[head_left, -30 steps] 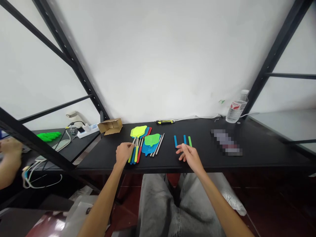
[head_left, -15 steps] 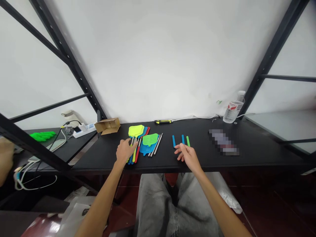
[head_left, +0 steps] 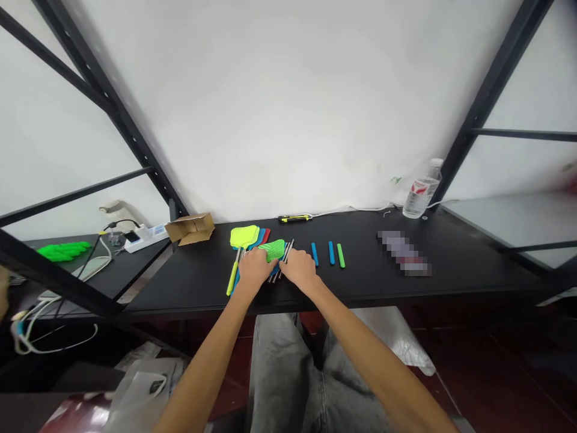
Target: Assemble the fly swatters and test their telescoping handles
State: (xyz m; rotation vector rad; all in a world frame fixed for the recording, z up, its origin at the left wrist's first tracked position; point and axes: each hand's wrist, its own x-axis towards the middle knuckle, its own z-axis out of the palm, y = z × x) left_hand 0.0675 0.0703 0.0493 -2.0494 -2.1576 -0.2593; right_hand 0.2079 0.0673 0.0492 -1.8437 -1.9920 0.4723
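Observation:
My left hand (head_left: 255, 269) is curled at the left edge of a green fly swatter head (head_left: 276, 249), its thumb lying over the mesh. Under that head a blue one shows in part. My right hand (head_left: 299, 266) has its fingers bent round the thin metal rods (head_left: 288, 248) at the heads' right side; its fingertips are hidden. Left of both hands lie several stacked fly swatters, a yellow one (head_left: 244, 236) on top with its yellow handle (head_left: 232, 278) pointing toward me. To the right are two blue handles (head_left: 332, 253) and a green handle (head_left: 341, 255), touched by neither hand.
At the back edge lie a yellow-black utility knife (head_left: 294, 218) and a white cable. An open cardboard box (head_left: 191, 229) stands at the left, a water bottle (head_left: 422, 191) at the back right. A blurred-out flat object (head_left: 404, 253) lies on the right. Black rack posts flank the table.
My right hand has moved left from the loose handles to the metal rods. My left hand has shifted right from the swatter handles onto the green head. The view has shifted slightly.

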